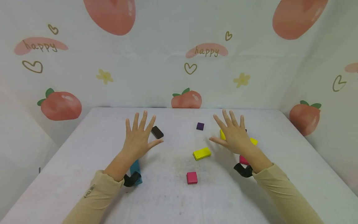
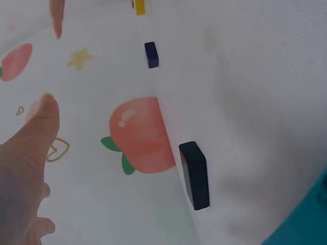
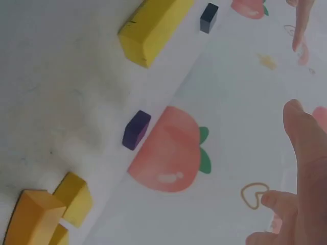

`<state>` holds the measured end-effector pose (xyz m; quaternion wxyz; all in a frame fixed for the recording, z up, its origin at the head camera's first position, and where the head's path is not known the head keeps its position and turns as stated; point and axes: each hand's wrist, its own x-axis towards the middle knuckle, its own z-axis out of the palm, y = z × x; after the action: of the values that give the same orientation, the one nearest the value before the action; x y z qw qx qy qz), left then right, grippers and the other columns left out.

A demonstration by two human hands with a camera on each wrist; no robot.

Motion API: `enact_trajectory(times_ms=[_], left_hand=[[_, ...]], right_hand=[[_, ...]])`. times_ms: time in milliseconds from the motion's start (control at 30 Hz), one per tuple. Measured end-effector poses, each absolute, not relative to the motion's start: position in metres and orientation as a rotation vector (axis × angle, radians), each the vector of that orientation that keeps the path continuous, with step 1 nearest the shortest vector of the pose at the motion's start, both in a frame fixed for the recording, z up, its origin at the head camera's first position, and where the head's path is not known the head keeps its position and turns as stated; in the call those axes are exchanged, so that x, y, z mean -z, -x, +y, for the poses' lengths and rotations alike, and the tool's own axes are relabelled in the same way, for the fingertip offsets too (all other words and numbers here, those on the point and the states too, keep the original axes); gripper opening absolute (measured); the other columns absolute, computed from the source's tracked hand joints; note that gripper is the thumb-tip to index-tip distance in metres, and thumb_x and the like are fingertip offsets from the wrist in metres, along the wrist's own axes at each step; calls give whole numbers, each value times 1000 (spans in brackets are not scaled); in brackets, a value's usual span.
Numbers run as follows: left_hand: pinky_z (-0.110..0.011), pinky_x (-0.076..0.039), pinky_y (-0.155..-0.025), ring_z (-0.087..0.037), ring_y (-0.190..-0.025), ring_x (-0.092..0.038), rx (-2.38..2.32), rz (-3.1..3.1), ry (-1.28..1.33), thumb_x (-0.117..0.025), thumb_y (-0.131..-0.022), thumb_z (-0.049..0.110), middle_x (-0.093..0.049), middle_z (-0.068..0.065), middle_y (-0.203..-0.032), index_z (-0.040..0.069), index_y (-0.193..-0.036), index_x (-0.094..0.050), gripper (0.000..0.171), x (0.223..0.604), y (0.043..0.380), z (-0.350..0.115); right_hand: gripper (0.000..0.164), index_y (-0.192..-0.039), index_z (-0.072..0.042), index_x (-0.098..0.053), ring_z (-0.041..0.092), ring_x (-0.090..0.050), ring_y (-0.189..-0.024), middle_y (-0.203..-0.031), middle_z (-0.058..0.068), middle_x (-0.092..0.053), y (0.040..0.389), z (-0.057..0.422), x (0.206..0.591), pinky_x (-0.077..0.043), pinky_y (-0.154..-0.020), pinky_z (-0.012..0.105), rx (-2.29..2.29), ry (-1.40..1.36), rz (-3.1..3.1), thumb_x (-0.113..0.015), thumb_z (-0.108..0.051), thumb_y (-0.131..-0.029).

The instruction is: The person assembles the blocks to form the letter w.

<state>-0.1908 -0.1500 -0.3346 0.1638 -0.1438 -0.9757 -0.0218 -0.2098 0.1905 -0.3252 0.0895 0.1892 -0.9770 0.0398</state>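
Note:
My left hand (image 1: pixel 136 143) hovers over the left part of the table with its fingers spread and nothing in it. Close to its thumb is a black block (image 1: pixel 157 132), and a blue block (image 1: pixel 135 168) lies partly hidden under the wrist. The right hand (image 1: pixel 235 139), also spread and holding nothing, is raised over the right side. Yellow pieces (image 1: pixel 254 141) and a pink block (image 1: pixel 244 160) show partly from behind it. Between the hands lie a yellow block (image 1: pixel 202 153), a small purple block (image 1: pixel 200 126) and a pink square block (image 1: pixel 191 177).
A white table (image 1: pixel 167 199) carries the scattered blocks. Behind it hangs a white curtain (image 1: pixel 159 62) printed with peaches, hearts and flowers; it continues along the sides. Each wrist wears a black strap (image 1: pixel 132 179).

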Motion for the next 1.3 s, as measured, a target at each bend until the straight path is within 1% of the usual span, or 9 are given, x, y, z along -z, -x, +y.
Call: enact_trajectory(times_ms=[133, 367, 533, 667, 767, 867, 1100, 1300], left_hand=[[-67, -8, -111, -43, -144, -8, 76, -2780, 444, -60, -80, 61, -13, -17, -156, 16, -149, -22, 91, 330, 189, -152], [-66, -7, -112, -44, -143, -7, 255, -2882, 502, -57, -85, 56, -12, -19, -157, 15, -150, -20, 86, 315, 184, -162], [-64, -7, -113, -44, -143, -8, 480, -2980, 490, -55, -88, 53, -11, -20, -156, 13, -150, -20, 82, 309, 179, -176], [-62, -12, -113, -44, -142, -13, 596, -3025, 476, -54, -87, 55, -13, -21, -156, 12, -149, -20, 83, 310, 172, -190], [-64, -18, -110, -45, -141, -17, 631, -3051, 491, -54, -86, 58, -15, -22, -155, 10, -149, -20, 86, 312, 167, -199], [-66, -22, -108, -45, -139, -19, 671, -3093, 500, -55, -84, 60, -17, -22, -154, 10, -149, -20, 89, 318, 161, -206], [-70, -24, -103, -47, -138, -19, 799, -3145, 549, -64, -77, 60, -19, -24, -153, 10, -148, -21, 98, 334, 144, -219], [-67, -28, -103, -46, -136, -25, 867, -3120, 621, -75, -67, 55, -27, -25, -149, 5, -146, -24, 107, 348, 136, -225]], right_hand=[[84, -150, -18, -19, 45, -5, -144, -157, 20, -7, 210, 187, 320, -1, -110, 70, -192, -612, -2903, -57, -54, -85], [81, -148, -14, -23, 44, -10, -143, -155, 20, -16, 216, 167, 309, -4, -111, 67, -386, -807, -2914, -63, -45, -85], [74, -146, -13, -29, 37, -20, -143, -153, 18, -26, 227, 147, 307, -9, -114, 62, -488, -942, -2928, -64, -40, -87], [69, -144, -10, -35, 32, -26, -141, -151, 16, -32, 236, 129, 307, -14, -116, 57, -538, -1044, -2933, -65, -36, -87], [66, -142, -9, -37, 31, -30, -140, -150, 14, -35, 242, 116, 309, -21, -116, 52, -548, -1105, -2944, -64, -34, -87], [64, -141, -8, -39, 29, -33, -138, -148, 11, -38, 248, 105, 311, -28, -115, 47, -571, -1152, -2958, -64, -33, -88], [60, -138, -6, -44, 25, -40, -134, -142, 9, -46, 259, 79, 319, -31, -114, 41, -633, -1218, -2986, -65, -31, -88], [57, -135, -5, -46, 24, -42, -133, -140, 8, -49, 267, 61, 331, -32, -113, 38, -610, -1276, -2984, -65, -30, -87]])
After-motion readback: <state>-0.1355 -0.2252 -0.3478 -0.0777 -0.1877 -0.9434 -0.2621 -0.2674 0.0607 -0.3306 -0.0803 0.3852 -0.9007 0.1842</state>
